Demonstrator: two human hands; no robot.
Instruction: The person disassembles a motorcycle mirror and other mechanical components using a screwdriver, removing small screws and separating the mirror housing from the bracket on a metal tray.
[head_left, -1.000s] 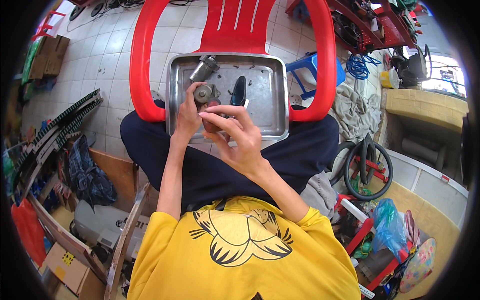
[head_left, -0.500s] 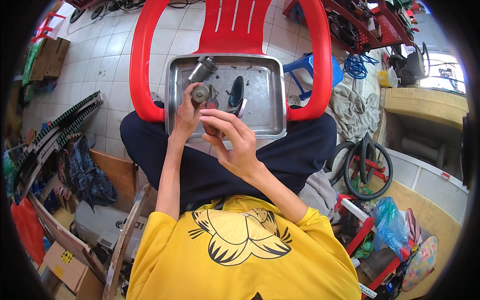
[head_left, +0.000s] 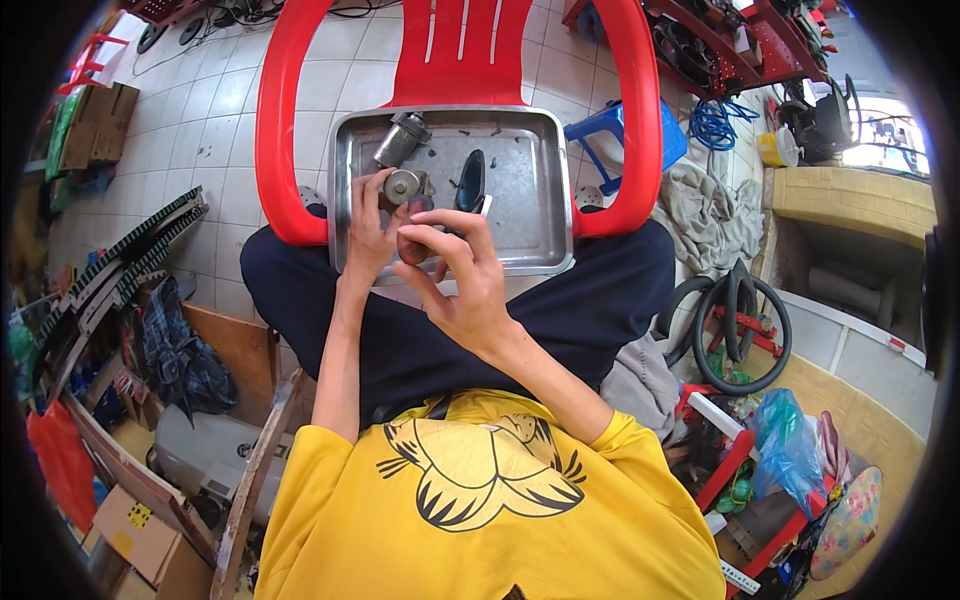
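Note:
My left hand [head_left: 368, 240] grips a grey metal motor housing [head_left: 402, 186] with a round end, over the left part of a metal tray [head_left: 520, 262]. Close beside it, the fingers of my right hand [head_left: 465, 275] are around the dark red handle of what looks like a screwdriver [head_left: 412, 246]. The handle points toward me; its tip is hidden. Behind the housing, a silver metal cylinder [head_left: 402, 140] lies tilted in the tray. Right of the hands sits a dark, boat-shaped dish [head_left: 471, 180], and several small screws [head_left: 496, 131] are scattered on the tray bottom.
The tray rests between my legs and a red plastic chair [head_left: 640, 130]. A blue stool [head_left: 610, 145] stands behind its right arm. Grey cloth [head_left: 700, 220] and black tyre tubes [head_left: 735, 330] lie at the right. Wooden boards [head_left: 250, 490] and cardboard boxes [head_left: 140, 530] crowd the left.
My right hand has shifted slightly left and its fingers have changed position on the handle, which has turned a little. My left hand still holds the motor housing in nearly the same place.

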